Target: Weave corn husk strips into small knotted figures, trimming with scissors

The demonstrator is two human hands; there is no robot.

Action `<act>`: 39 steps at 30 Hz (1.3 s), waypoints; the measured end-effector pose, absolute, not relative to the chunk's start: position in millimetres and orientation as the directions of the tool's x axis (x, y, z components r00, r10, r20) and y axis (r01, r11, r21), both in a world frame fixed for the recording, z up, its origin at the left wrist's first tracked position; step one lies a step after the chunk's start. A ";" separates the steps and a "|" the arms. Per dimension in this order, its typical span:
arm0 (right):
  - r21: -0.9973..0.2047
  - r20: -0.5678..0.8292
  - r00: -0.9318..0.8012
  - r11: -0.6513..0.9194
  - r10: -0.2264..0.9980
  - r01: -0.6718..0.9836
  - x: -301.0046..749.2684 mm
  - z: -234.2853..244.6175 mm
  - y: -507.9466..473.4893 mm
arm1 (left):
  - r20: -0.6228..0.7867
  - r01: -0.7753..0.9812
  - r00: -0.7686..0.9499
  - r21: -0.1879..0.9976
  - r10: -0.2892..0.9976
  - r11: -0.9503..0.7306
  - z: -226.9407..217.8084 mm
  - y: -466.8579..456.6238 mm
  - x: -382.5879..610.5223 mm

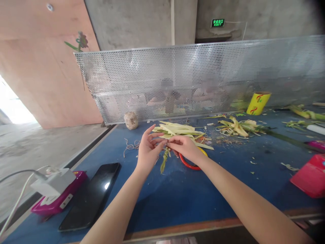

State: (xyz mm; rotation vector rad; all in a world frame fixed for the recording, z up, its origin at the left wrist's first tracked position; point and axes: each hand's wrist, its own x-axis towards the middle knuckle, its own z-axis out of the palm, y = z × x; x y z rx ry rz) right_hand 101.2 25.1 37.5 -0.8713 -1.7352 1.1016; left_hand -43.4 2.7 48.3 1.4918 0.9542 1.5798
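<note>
At the far left edge of the blue worktop (pixel 177 196) a white charger (pixel 54 181) sits on a pink box (pixel 59 201), with its cable trailing off the side. A black phone (pixel 91 195) lies face up just beside them. Further back there are a few pale threads (pixel 130 145) and a small pale lump (pixel 131 120) at the foot of the mesh screen (pixel 177 74).

The left hand (pixel 147 150) is raised just above the worktop. Its thumb and forefinger are pinched on the top of a leaf strip (pixel 164 163), and its other fingers (pixel 149 130) fan upward, free. The strip, yellow-green, hangs down between the two hands with its lower end close to the surface.

The right hand (pixel 186 146) meets the left at the same spot. It is curled over, and its fingers are closed on the strip's upper end, so both hands grip one small point. Whether there is a fold or a knot there I cannot tell, because the fingertips cover it. A red ring (pixel 186 165) lies on the worktop under the right wrist.

Behind the hands is a pile of cut strips (pixel 177 130), then leaf scraps (pixel 236 127), a yellow roll (pixel 258 103) and a red box (pixel 311 176).

To me this looks like fine shaping at the strip's top end. Any further turn would need one pinch to hold firm while the other shifts, or the strip will slip loose.
</note>
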 end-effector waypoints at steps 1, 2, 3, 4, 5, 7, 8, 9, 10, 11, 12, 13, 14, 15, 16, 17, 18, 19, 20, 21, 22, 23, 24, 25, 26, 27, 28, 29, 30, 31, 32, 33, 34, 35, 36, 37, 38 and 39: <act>-0.929 0.298 -0.361 0.356 0.883 0.104 101.7 37.6 25.5 | 0.447 -0.016 -0.034 0.894 0.894 -0.448 47.7 2.9 -43.4; -0.929 0.295 -0.356 0.353 0.887 0.110 102.1 37.7 25.9 | 0.457 0.000 -0.032 0.889 0.889 -0.457 47.0 3.1 -43.4; -0.929 0.293 -0.353 0.352 0.889 0.115 102.4 37.8 26.2 | 0.468 0.020 -0.035 0.884 0.883 -0.467 46.3 3.4 -43.4; -0.928 0.293 -0.349 0.353 0.890 0.120 102.6 37.9 26.3 | 0.478 0.044 -0.037 0.878 0.878 -0.476 45.5 3.7 -43.5; -0.927 0.294 -0.344 0.353 0.892 0.123 102.7 38.1 26.1 | 0.488 0.071 -0.039 0.872 0.872 -0.485 44.8 4.0 -43.6; -0.929 0.295 -0.335 0.350 0.895 0.117 102.5 38.2 25.5 | 0.510 0.142 -0.031 0.854 0.860 -0.501 43.4 4.4 -44.0; -0.932 0.294 -0.331 0.346 0.896 0.109 102.2 38.2 25.2 | 0.524 0.182 -0.025 0.840 0.851 -0.512 42.8 4.5 -44.4; -0.935 0.290 -0.331 0.340 0.898 0.101 102.0 38.1 24.9 | 0.542 0.220 -0.019 0.822 0.840 -0.525 42.2 4.5 -44.7; -0.938 0.283 -0.336 0.332 0.898 0.097 101.7 37.9 24.7 | 0.560 0.255 -0.015 0.803 0.829 -0.538 41.8 4.4 -45.1; -0.943 0.270 -0.344 0.320 0.899 0.096 101.4 37.6 24.6 | 0.577 0.285 -0.016 0.786 0.817 -0.549 41.4 4.1 -45.3; -0.946 0.255 -0.355 0.308 0.899 0.098 101.2 37.2 24.7 | 0.591 0.306 -0.018 0.771 0.806 -0.559 41.1 3.8 -45.5; -0.951 0.238 -0.368 0.293 0.899 0.100 101.0 36.9 24.8 | 0.603 0.318 -0.017 0.759 0.797 -0.567 40.9 3.4 -45.6; -0.956 0.219 -0.383 0.276 0.897 0.100 100.9 36.4 25.1 | 0.612 0.324 -0.014 0.751 0.791 -0.575 40.8 3.0 -45.5; -0.963 0.199 -0.393 0.254 0.898 0.091 100.9 36.0 25.4 | 0.617 0.322 -0.007 0.747 0.787 -0.582 40.8 2.5 -45.3; -0.971 0.179 -0.400 0.226 0.899 0.074 101.0 35.6 25.9 | 0.617 0.315 0.004 0.746 0.787 -0.586 40.8 2.2 -45.0; -0.979 0.160 -0.404 0.198 0.900 0.053 101.1 35.1 26.5 | 0.613 0.304 0.014 0.750 0.790 -0.588 40.9 2.0 -44.6; -0.984 0.146 -0.404 0.177 0.903 0.038 101.2 34.5 27.2 | 0.607 0.296 0.018 0.756 0.794 -0.584 41.0 2.0 -44.3; -0.986 0.139 -0.394 0.165 0.909 0.033 101.4 33.8 28.2 | 0.600 0.294 0.012 0.762 0.800 -0.577 41.1 2.3 -44.1; -0.985 0.139 -0.374 0.166 0.917 0.040 101.7 33.1 29.2 | 0.592 0.294 -0.001 0.771 0.806 -0.565 41.2 2.7 -43.9; -0.982 0.147 -0.347 0.178 0.926 0.057 101.9 32.4 30.3 | 0.580 0.289 -0.014 0.782 0.815 -0.552 41.3 3.2 -43.8; -0.978 0.161 -0.315 0.194 0.935 0.076 102.2 31.8 31.5 | 0.563 0.277 -0.026 0.798 0.826 -0.535 41.4 3.8 -43.9; -0.974 0.177 -0.284 0.209 0.942 0.087 102.5 31.3 32.5 | 0.539 0.260 -0.030 0.817 0.841 -0.514 41.4 4.4 -43.9; -0.971 0.193 -0.259 0.222 0.946 0.086 102.7 31.0 33.4 | 0.512 0.239 -0.028 0.838 0.859 -0.492 41.4 4.9 -44.0; -0.969 0.208 -0.244 0.233 0.947 0.077 103.0 31.1 33.9 | 0.485 0.217 -0.022 0.856 0.874 -0.470 41.3 5.4 -44.1; -0.967 0.223 -0.239 0.245 0.945 0.067 103.1 31.5 34.0 | 0.466 0.203 -0.017 0.868 0.885 -0.453 41.1 5.9 -44.2; -0.964 0.236 -0.241 0.258 0.941 0.064 103.3 32.2 33.7 | 0.459 0.195 -0.016 0.873 0.888 -0.448 40.9 6.3 -44.2; -0.960 0.247 -0.246 0.272 0.937 0.071 103.4 33.2 32.9 | 0.463 0.193 -0.017 0.871 0.886 -0.451 40.6 6.7 -44.2; -0.955 0.253 -0.252 0.282 0.934 0.086 103.4 34.5 31.8 | 0.473 0.193 -0.017 0.866 0.881 -0.461 40.2 7.2 -44.2; -0.952 0.256 -0.258 0.290 0.932 0.102 103.3 35.9 30.5 | 0.487 0.197 -0.018 0.858 0.873 -0.474 39.7 7.6 -44.1; -0.949 0.256 -0.263 0.294 0.930 0.116 103.1 37.3 29.2 | 0.502 0.207 -0.021 0.848 0.864 -0.488 39.3 8.0 -43.9; -0.947 0.252 -0.262 0.292 0.932 0.130 102.9 38.5 27.9 | 0.521 0.223 -0.027 0.835 0.853 -0.503 38.9 8.2 -43.6; -0.947 0.246 -0.255 0.288 0.935 0.143 102.6 39.5 27.0 | 0.541 0.245 -0.032 0.819 0.840 -0.518 38.6 8.3 -43.3; -0.945 0.241 -0.245 0.284 0.939 0.159 102.5 40.2 26.4 | 0.564 0.274 -0.033 0.799 0.825 -0.536 38.3 8.1 -42.9; -0.942 0.239 -0.235 0.284 0.942 0.179 102.4 40.5 26.3 | 0.590 0.307 -0.028 0.773 0.807 -0.555 38.1 7.8 -42.4; -0.938 0.239 -0.231 0.286 0.943 0.197 102.6 40.4 26.6 | 0.616 0.343 -0.014 0.743 0.788 -0.574 38.0 7.3 -42.0; -0.933 0.241 -0.233 0.291 0.942 0.213 102.9 39.9 27.2 | 0.637 0.381 0.009 0.711 0.771 -0.591 37.9 6.8 -41.6; -0.928 0.243 -0.243 0.298 0.939 0.223 103.4 39.3 28.0 | 0.654 0.421 0.034 0.677 0.756 -0.604 37.8 6.3 -41.4; -0.925 0.243 -0.257 0.303 0.935 0.228 104.0 38.5 28.9 | 0.667 0.459 0.056 0.644 0.743 -0.612 37.7 5.9 -41.3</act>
